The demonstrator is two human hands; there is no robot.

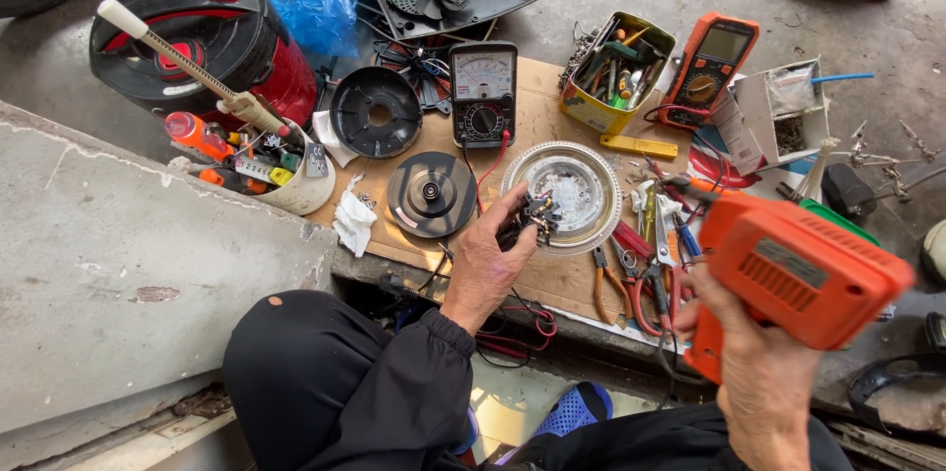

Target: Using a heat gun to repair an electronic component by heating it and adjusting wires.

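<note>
— What is the left hand [485,259] holding?

— A small black part with wires [530,217]. The fingers [512,203] are pinched shut on it. It sits just at the near left edge of the round silver plate [572,190], which lies on the brown board [537,126] on the floor.

— And the right hand [754,358]?

— It grips an orange power drill [803,274], low on the right. The fingers are wrapped tight around the handle, near the person.

— What else is close by?

— A black round disc [431,194] lies left of the plate. Far from it stands a black meter with a dial [483,92]. An orange meter [709,67] is on the far right, next to a yellow tin of tools [616,72]. Pliers with red handles [641,284] lie between the two hands. A white cup of small bits [291,180] is on the left, and a white rag [353,220] lies beside it.
</note>
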